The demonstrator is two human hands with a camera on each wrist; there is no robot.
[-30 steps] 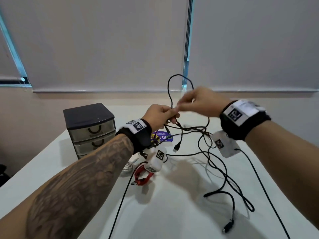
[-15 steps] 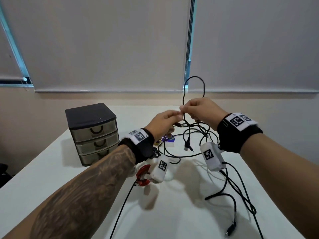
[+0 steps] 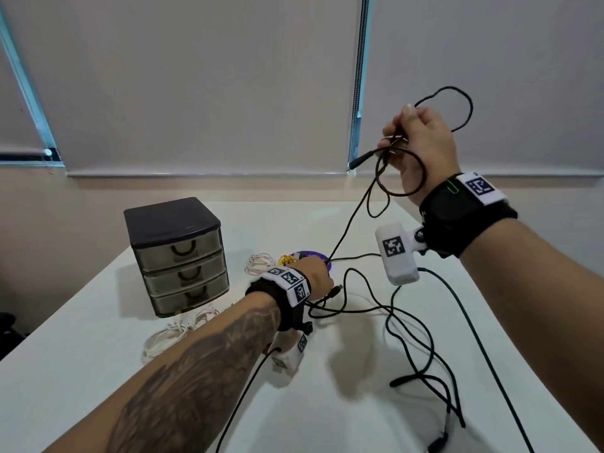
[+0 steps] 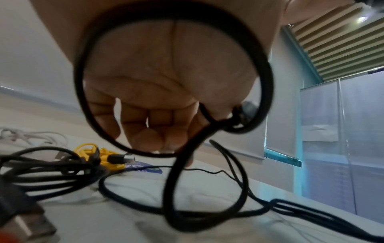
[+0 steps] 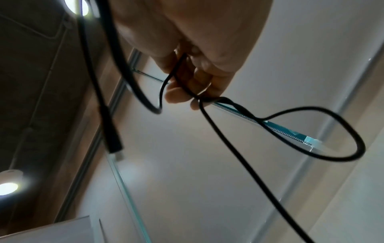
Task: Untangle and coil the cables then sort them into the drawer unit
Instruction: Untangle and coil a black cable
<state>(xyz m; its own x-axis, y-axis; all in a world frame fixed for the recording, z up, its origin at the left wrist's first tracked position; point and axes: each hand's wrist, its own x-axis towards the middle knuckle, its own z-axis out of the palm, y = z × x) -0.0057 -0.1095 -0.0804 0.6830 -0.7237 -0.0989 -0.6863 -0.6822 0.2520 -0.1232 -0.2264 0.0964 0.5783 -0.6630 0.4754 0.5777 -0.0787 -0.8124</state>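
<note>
Nearest the person, loose black cable sprawls over the white table on the right, one plug end lying by the front edge. A white cable bundle sits in front of the drawer unit, which stands at the left w/ all three drawers closed.

Left hand is now low, just above the table near the tangle, approx mid-table; half a sec ago it was raised and touching the other hand. In the left wrist view its fingers are curled w/ a black strand running between thumb and fingers, so it's pinching the cable, and a loop hangs in front of the palm. Past it lie a yellow cable, a second white bundle and a purple sticker.

Right hand has gone up and out to the right, well apart from the left, vs. both meeting over the table before. It grips the same black cable: fingers closed round it, one loop sticking up above the fist, another hanging below, a plug poking left. A strand runs taut from the fist down to the left hand.

Behind, grey window blinds.
</note>
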